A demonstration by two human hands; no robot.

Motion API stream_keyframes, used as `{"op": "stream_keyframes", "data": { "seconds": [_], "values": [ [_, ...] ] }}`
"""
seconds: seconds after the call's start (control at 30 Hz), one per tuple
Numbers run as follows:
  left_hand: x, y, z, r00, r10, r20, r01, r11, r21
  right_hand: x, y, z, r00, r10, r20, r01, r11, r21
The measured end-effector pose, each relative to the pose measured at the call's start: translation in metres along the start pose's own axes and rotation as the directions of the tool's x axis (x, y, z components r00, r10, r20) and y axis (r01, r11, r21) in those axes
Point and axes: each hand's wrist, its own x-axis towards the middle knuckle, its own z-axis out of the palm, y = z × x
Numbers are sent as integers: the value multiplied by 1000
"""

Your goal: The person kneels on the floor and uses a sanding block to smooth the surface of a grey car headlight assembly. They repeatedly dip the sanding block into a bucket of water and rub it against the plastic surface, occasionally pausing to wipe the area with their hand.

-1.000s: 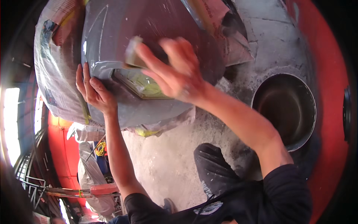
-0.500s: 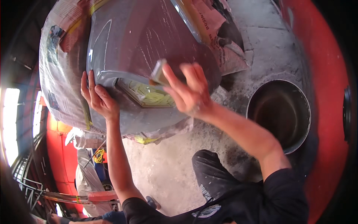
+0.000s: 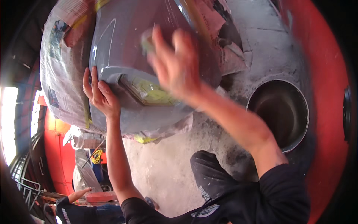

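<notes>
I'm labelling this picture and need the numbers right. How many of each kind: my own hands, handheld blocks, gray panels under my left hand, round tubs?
Hands: 2 (left hand, right hand)
Handheld blocks: 1 (block, blurred)
Gray panels: 1 (panel)
Round tubs: 1 (tub)
Total: 5

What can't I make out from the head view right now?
All in head view:
Block and right hand: blurred by motion; fingers hide part of the block.
Dark round pot: right forearm covers part of its rim.
Gray car panel: cut off by the picture's upper edge.
</notes>
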Motion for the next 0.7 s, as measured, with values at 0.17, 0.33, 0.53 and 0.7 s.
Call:
{"op": "stream_keyframes", "data": {
  "seconds": [0.17, 0.33, 0.53, 0.7],
  "values": [
    [-4, 0, 0, 1000, -17, -2, 16, 999, -40, 21, 18, 4, 996, -36, 87, 40, 999, -37],
    [0, 3, 3, 1000, -1, -6, 1, 1000, -9, -33, -10, -10, 997, -62, 36, 59, 996, 64],
    [-1, 4, 4, 1000, -13, -5, 13, 999, -36, 43, 39, 14, 1000, -7, 9, 7, 996, -86],
    [-3, 3, 2, 999, -30, 9, 31, 998, -48, -35, 8, -25, 991, -64, 115, 59, 997, 44]
  ]
}}
